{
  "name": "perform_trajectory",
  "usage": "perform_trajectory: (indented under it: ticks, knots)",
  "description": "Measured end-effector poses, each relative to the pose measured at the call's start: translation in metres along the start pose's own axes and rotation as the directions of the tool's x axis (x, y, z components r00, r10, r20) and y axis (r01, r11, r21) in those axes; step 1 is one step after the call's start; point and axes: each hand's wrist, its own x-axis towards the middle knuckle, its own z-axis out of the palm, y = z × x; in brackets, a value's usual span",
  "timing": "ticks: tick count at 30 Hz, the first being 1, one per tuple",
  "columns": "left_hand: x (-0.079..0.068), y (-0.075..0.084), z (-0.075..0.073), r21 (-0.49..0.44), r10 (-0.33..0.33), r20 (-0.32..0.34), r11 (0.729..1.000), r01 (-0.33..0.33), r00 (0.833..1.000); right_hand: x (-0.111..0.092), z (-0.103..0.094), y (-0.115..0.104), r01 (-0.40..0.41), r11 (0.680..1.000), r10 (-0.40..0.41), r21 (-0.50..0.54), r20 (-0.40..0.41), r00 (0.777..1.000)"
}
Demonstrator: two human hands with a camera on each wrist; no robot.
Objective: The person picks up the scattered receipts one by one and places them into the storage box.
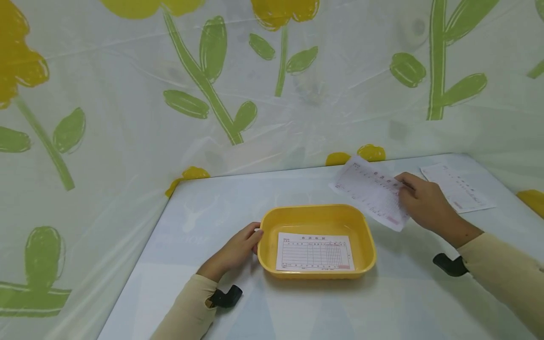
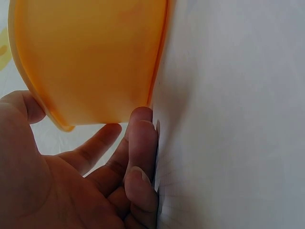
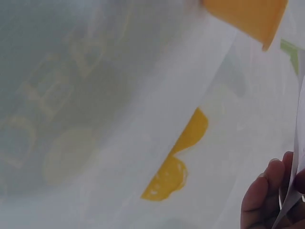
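A yellow plastic tray [image 1: 314, 217] sits on the table, with a printed receipt slip [image 1: 314, 252] lying flat inside it. My left hand [image 1: 235, 248] grips the tray's left end; in the left wrist view the thumb is at the rim of the tray [image 2: 95, 62] and the other fingers lie low by its wall. Above the table, right of the tray, my right hand [image 1: 425, 203] pinches another printed receipt slip [image 1: 369, 191] by its right edge. The right wrist view catches that slip [image 3: 300, 129] edge-on between thumb and fingers.
Another printed slip [image 1: 459, 186] lies on the table at the back right, partly behind the right hand. A hanging flower-patterned sheet [image 1: 340, 94] rises behind the pale table [image 1: 204, 208]. Dark wrist mounts [image 1: 227, 296] stick out at both sleeves.
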Motion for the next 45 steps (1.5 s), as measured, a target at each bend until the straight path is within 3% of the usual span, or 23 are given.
perform_trajectory:
  ticks: [11, 34, 45]
  knots:
    - [-0.001, 0.003, -0.001, -0.018, 0.016, 0.012, 1.0, -0.016, 1.0, -0.008, 0.012, -0.027, 0.115, 0.993, -0.116, 0.037, 0.028, 0.993]
    - [-0.002, 0.003, -0.002, -0.008, 0.024, 0.026, 1.0, -0.024, 0.999, -0.013, 0.049, -0.061, 0.138, 0.979, -0.162, 0.152, 0.16, 0.974]
    - [-0.003, 0.003, -0.002, -0.005, 0.007, 0.023, 1.0, -0.007, 1.0, -0.008, 0.067, -0.074, 0.143, 0.983, -0.166, 0.115, 0.228, 0.959]
